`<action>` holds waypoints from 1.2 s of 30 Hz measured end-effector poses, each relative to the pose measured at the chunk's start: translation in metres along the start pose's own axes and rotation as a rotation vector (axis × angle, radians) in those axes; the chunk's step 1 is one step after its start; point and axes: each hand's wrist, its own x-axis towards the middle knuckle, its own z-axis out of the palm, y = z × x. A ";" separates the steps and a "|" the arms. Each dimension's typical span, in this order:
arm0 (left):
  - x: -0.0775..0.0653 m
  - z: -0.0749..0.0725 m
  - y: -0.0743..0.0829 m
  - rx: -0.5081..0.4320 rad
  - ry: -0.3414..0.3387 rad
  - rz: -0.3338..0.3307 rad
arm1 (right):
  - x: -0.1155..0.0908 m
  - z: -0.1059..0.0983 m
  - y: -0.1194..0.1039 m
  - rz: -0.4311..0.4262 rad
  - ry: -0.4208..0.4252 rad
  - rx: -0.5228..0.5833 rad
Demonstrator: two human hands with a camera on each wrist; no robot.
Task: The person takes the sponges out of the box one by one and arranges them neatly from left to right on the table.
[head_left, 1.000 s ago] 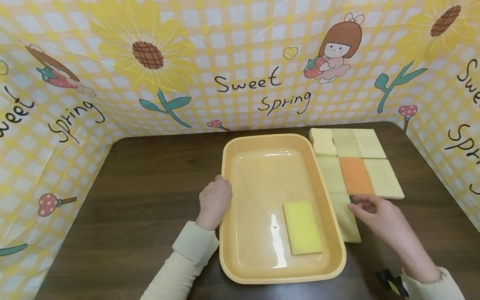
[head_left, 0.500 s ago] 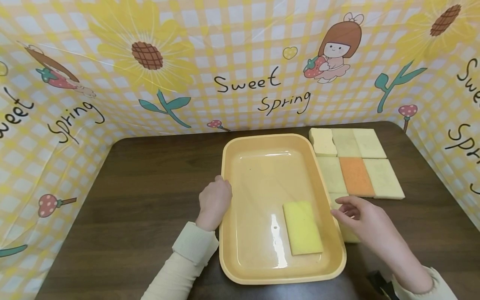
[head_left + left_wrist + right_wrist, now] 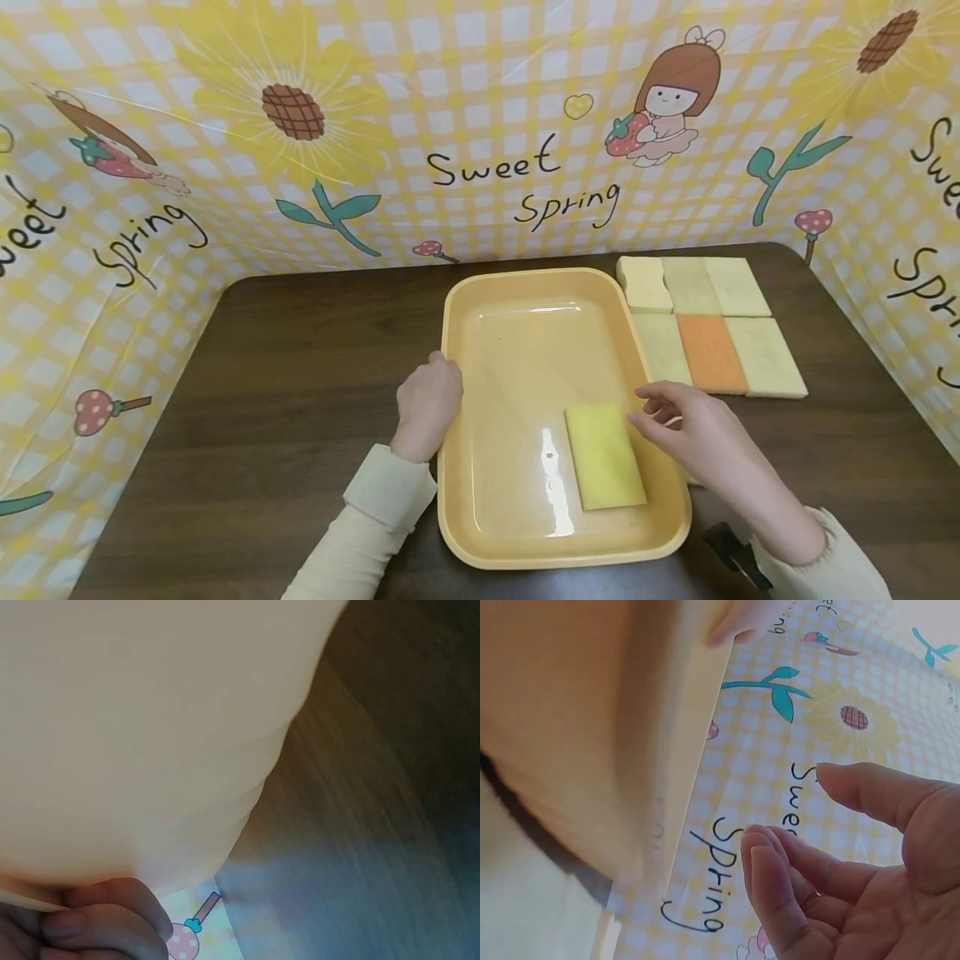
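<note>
A yellow rectangular sponge (image 3: pixel 606 458) lies flat in the deep pale-yellow tray (image 3: pixel 525 358), towards its near right corner. My left hand (image 3: pixel 429 408) grips the tray's left rim; in the left wrist view its fingers (image 3: pixel 112 922) curl at the edge. Over the right rim hovers my right hand (image 3: pixel 697 425), close beside the yellow sponge. Thumb and fingertips stand apart in the right wrist view, with nothing between them in that hand (image 3: pixel 840 885). A pale sponge under the right hand is almost wholly hidden.
Right of the tray, several flat pale sponges (image 3: pixel 768 354) lie edge to edge around an orange sponge (image 3: pixel 712 354). A thicker, notched cream sponge (image 3: pixel 647 283) lies at their far left. Dark wooden table (image 3: pixel 300 367) extends leftward; a patterned cloth (image 3: pixel 480 100) stands behind.
My right hand has moved left, from above the pale sponges to over the tray's right rim. The left hand, tray and yellow sponge have stayed in place.
</note>
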 end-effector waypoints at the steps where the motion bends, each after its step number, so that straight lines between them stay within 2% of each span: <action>1: 0.000 0.000 0.000 0.002 -0.001 0.001 | 0.001 0.001 -0.002 0.000 -0.010 0.001; 9: 0.000 0.001 -0.001 -0.007 -0.003 -0.008 | 0.011 0.006 -0.009 -0.028 -0.098 0.020; 16: 0.000 0.000 -0.001 0.001 0.020 0.007 | 0.014 0.006 -0.009 -0.042 -0.115 0.021; 21: 0.000 0.001 -0.001 0.007 0.023 0.015 | 0.016 0.015 -0.006 -0.024 -0.152 0.017; 29: 0.000 0.002 -0.001 0.006 0.024 0.024 | 0.011 0.038 -0.001 -0.078 -0.149 -0.125; 36: 0.000 0.002 -0.001 -0.003 0.037 0.029 | 0.009 0.050 0.001 -0.039 -0.142 -0.201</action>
